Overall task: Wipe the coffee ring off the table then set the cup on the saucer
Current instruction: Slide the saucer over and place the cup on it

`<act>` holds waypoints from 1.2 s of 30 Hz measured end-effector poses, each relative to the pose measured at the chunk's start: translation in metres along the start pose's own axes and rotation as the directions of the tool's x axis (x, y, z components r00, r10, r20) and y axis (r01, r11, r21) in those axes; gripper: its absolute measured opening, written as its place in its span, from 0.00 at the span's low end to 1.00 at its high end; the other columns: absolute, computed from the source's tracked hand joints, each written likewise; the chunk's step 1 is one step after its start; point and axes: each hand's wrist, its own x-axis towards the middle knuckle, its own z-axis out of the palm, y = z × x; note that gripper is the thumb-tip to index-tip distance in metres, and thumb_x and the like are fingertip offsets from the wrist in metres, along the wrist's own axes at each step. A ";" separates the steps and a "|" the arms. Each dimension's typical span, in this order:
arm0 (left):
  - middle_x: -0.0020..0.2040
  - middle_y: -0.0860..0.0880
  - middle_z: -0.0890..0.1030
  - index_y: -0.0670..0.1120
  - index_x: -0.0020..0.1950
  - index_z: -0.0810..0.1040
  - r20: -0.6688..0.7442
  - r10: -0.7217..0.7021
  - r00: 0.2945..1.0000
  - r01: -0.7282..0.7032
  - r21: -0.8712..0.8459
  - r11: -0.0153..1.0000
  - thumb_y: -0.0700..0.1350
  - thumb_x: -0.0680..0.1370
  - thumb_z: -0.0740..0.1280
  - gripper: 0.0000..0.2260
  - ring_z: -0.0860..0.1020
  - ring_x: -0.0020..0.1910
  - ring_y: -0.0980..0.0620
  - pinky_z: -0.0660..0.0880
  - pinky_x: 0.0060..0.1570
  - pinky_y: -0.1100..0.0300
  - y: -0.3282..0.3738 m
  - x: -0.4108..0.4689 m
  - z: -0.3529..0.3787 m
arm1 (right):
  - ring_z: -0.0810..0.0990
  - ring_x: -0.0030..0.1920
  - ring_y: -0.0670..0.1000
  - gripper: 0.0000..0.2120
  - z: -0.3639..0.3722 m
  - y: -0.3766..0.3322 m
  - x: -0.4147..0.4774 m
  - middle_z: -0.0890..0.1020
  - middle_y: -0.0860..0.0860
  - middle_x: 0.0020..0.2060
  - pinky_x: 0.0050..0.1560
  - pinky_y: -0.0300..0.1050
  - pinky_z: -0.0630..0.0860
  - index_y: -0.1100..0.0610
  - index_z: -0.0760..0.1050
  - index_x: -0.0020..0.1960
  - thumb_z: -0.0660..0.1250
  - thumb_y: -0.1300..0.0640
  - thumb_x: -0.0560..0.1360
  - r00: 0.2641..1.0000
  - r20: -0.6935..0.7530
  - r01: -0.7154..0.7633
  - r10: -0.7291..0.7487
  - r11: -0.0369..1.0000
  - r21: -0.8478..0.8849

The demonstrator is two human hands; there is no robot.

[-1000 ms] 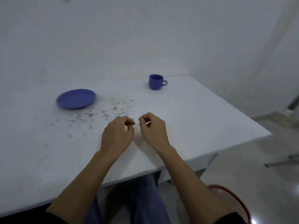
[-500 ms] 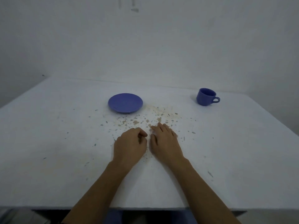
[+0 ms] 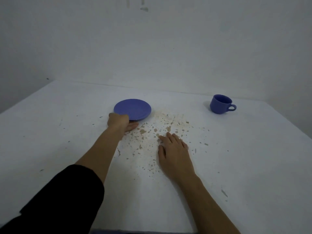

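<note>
Black cloth of the sleeve (image 3: 59, 200) covers the near part of the left arm, which half a second ago was bent close to the body and is now stretched far forward. The right hand (image 3: 173, 149) lies flat on the white matte table (image 3: 253, 166), fingers spread wide and holding nothing, as it did a moment before. Around and beyond it is the coffee stain (image 3: 160, 127), not really a ring but many small brown flecks and patches, dry-looking, and none of it is wiped yet; no cloth is visible. The left hand (image 3: 120, 123), before a loose fist beside the right one, has gone to the near rim of the saucer (image 3: 132, 109), its fingers under the edge and seemingly closed on it. I judge the person wants to move this smooth, shallow blue dish away from the dirt first. Farther right, well apart, stands the glossy blue cup (image 3: 219, 103), upright, handle to the right
</note>
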 end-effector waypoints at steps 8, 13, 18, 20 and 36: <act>0.47 0.36 0.81 0.37 0.69 0.66 0.184 0.055 0.981 -0.052 -0.019 0.998 0.32 0.78 0.57 0.18 0.85 0.35 0.45 0.82 0.32 0.57 0.002 -0.007 0.035 | 0.64 0.73 0.53 0.20 -0.002 0.000 0.000 0.70 0.53 0.71 0.74 0.50 0.53 0.52 0.68 0.70 0.53 0.52 0.79 0.999 -0.030 0.013 -0.012 0.999 0.036; 0.45 0.37 0.82 0.38 0.67 0.68 0.293 0.028 0.956 -0.065 0.117 0.991 0.33 0.79 0.59 0.16 0.85 0.34 0.45 0.83 0.33 0.54 0.005 -0.013 0.077 | 0.70 0.68 0.54 0.18 -0.003 -0.001 0.000 0.75 0.52 0.65 0.71 0.51 0.61 0.52 0.71 0.66 0.54 0.52 0.78 0.998 -0.060 0.015 -0.013 0.999 0.033; 0.48 0.34 0.82 0.37 0.67 0.68 0.311 -0.016 0.950 -0.038 0.166 0.985 0.33 0.78 0.59 0.17 0.84 0.33 0.45 0.82 0.31 0.55 -0.002 -0.012 0.096 | 0.69 0.69 0.53 0.20 0.000 0.000 0.002 0.74 0.52 0.67 0.72 0.53 0.59 0.52 0.70 0.67 0.51 0.51 0.79 0.998 -0.051 0.026 -0.024 0.999 0.035; 0.48 0.34 0.82 0.37 0.68 0.67 0.312 -0.019 0.950 -0.038 0.174 0.984 0.32 0.78 0.59 0.17 0.84 0.34 0.45 0.82 0.31 0.54 -0.005 -0.010 0.098 | 0.69 0.69 0.52 0.20 0.001 0.001 0.003 0.74 0.51 0.67 0.72 0.53 0.59 0.52 0.70 0.67 0.51 0.50 0.79 0.998 -0.053 0.027 -0.025 0.999 0.038; 0.41 0.51 0.80 0.49 0.49 0.75 0.092 0.577 0.811 -0.494 0.637 0.592 0.51 0.78 0.61 0.07 0.78 0.36 0.53 0.71 0.33 0.62 -0.040 -0.048 0.070 | 0.76 0.50 0.49 0.10 -0.005 0.006 0.007 0.81 0.51 0.49 0.61 0.48 0.72 0.56 0.78 0.52 0.59 0.57 0.77 0.996 -0.069 -0.036 0.058 0.955 0.293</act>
